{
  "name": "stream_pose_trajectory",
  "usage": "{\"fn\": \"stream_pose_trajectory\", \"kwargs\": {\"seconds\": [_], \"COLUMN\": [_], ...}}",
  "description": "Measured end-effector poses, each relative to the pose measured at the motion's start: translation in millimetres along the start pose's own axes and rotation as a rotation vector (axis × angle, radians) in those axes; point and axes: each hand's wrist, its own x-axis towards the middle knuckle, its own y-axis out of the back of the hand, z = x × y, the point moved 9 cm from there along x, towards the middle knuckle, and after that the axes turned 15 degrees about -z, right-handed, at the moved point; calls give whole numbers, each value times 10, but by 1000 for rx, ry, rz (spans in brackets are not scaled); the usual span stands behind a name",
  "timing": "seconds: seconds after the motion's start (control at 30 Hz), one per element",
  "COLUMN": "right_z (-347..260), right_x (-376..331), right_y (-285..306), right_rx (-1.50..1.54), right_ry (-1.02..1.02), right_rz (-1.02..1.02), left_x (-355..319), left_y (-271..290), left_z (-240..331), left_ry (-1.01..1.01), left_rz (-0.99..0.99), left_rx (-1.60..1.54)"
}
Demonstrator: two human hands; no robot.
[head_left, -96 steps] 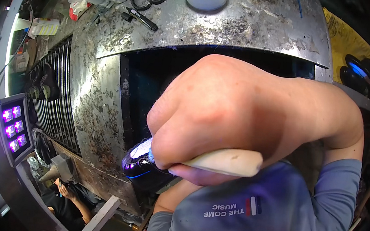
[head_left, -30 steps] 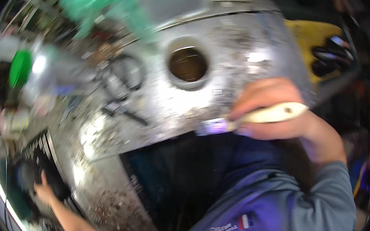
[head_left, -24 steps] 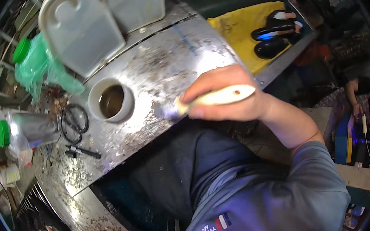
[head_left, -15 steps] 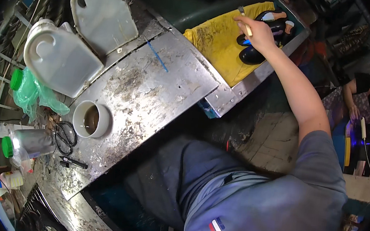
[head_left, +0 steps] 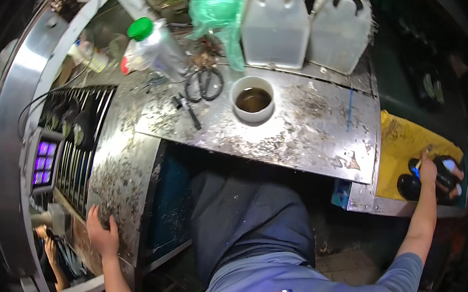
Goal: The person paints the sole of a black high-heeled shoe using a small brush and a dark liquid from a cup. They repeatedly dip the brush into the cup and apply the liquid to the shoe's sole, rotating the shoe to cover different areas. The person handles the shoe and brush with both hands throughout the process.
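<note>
My right hand (head_left: 428,171) is at the far right, its fingers closed around a small pale-handled brush (head_left: 418,164), partly hidden by the hand. Below it, black shoes (head_left: 409,188) with whitish and tan parts rest on a yellow cloth (head_left: 397,143). Over at the lower left, my left hand (head_left: 102,236) hangs beside the stained metal bench (head_left: 113,184) with thumb and fingers apart, holding nothing.
On the bench stand a white cup (head_left: 235,101) of dark liquid, black scissors (head_left: 217,87), a black marker (head_left: 192,116), green-capped jars (head_left: 140,29) and whitish plastic containers (head_left: 274,33). Left are a purple-lit panel (head_left: 45,163), a metal grille (head_left: 100,112) and another person's hand (head_left: 50,251).
The view has swung left, so the bench appears level and the yellow cloth lies farther right. My left hand has come into view. My right hand still holds the brush over the shoes.
</note>
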Motion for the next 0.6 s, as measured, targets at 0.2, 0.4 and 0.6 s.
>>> {"fn": "stream_pose_trajectory", "kwargs": {"seconds": [0.2,0.4,0.6], "right_z": [1026,1998,65], "right_x": [-394,-1288,-2742], "right_y": [547,1102,2080], "right_rx": [457,1137,1400], "right_ry": [-21,210,579], "right_rz": [541,1042,961], "left_x": [-29,169,195], "left_y": [116,280,576], "left_z": [401,1288,2621], "left_ry": [-115,-414,-857], "left_rz": [82,104,-116], "left_rx": [-111,-338,-611]}}
